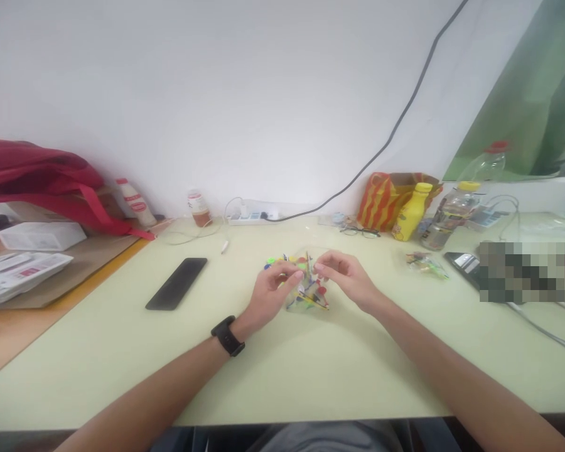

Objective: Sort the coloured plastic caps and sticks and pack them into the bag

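A clear plastic bag (308,306) with small, brightly coloured pieces lies on the table between my hands. The pieces are too small and blurred to name; yellow, red, green and blue ones show. My left hand (274,290), with a black watch on its wrist, is closed at the bag's left side, thumb and fingers pinching the plastic. From the right, my right hand (347,276) pinches the bag's upper right edge between thumb and forefinger. A few coloured pieces (270,261) show just behind my left fingers; whether they lie inside the bag I cannot tell.
A black phone (176,284) lies to the left. Farther right are another small bag of coloured pieces (426,265), a yellow bottle (410,213), a clear bottle (447,216) and eyeglasses (360,232). A power strip (252,216) stands by the wall.
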The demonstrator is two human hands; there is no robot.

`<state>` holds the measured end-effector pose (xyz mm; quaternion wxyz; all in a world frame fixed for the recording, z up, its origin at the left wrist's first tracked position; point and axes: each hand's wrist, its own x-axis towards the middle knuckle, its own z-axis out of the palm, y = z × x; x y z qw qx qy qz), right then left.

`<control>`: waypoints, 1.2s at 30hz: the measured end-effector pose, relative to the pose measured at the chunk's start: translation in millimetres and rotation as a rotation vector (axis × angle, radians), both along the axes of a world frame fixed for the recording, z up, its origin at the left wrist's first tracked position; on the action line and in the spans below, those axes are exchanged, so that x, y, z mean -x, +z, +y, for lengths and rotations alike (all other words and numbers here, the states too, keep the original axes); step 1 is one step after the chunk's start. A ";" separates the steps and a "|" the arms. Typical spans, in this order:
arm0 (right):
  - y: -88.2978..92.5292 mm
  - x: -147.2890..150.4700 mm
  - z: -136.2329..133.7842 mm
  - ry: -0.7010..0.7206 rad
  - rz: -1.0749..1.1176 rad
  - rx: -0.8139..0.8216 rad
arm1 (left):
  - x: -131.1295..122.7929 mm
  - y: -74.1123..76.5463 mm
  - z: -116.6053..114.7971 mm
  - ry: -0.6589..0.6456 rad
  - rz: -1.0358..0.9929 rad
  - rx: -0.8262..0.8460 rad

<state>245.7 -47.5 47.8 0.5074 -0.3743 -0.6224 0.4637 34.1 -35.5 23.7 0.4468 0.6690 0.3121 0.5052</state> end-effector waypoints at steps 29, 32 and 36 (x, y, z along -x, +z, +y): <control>-17.4 5.7 2.7 -0.039 0.066 0.149 | 5.6 4.1 6.2 0.065 -0.075 0.103; -21.6 0.8 6.2 -0.010 0.058 0.153 | 6.3 2.9 7.2 -0.064 -0.029 0.180; -22.0 -3.5 7.4 -0.003 0.041 0.151 | 5.7 1.4 5.8 -0.143 0.041 0.258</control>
